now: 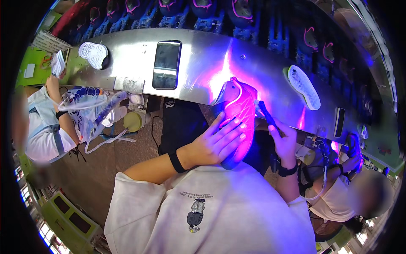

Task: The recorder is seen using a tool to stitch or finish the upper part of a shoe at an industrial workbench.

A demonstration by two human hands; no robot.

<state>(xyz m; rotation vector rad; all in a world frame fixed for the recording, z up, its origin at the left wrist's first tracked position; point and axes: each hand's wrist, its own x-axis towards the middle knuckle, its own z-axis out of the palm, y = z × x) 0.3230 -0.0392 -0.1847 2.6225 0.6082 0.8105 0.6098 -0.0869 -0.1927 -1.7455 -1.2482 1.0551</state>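
A shoe upper (pixel 244 106), glowing pink and violet under the coloured light, stands tilted with its far end at the bench edge. My left hand (pixel 218 142) lies over its near part, fingers wrapped across the laced side and gripping it. In my right hand (pixel 285 142) is a thin brush (pixel 265 113) with a dark handle. Its pale tip is at the shoe's right side; whether it touches is hard to tell. Part of the handle is hidden by my fingers.
On the metal bench (pixel 127 46) lie a white shoe sole (pixel 93 55), a phone (pixel 166 64), another sole (pixel 304 88) and a narrow dark device (pixel 339 122). Behind runs a rack carrying several dark shoes (pixel 241 12). Co-workers sit left (pixel 46 135) and right (pixel 334 194).
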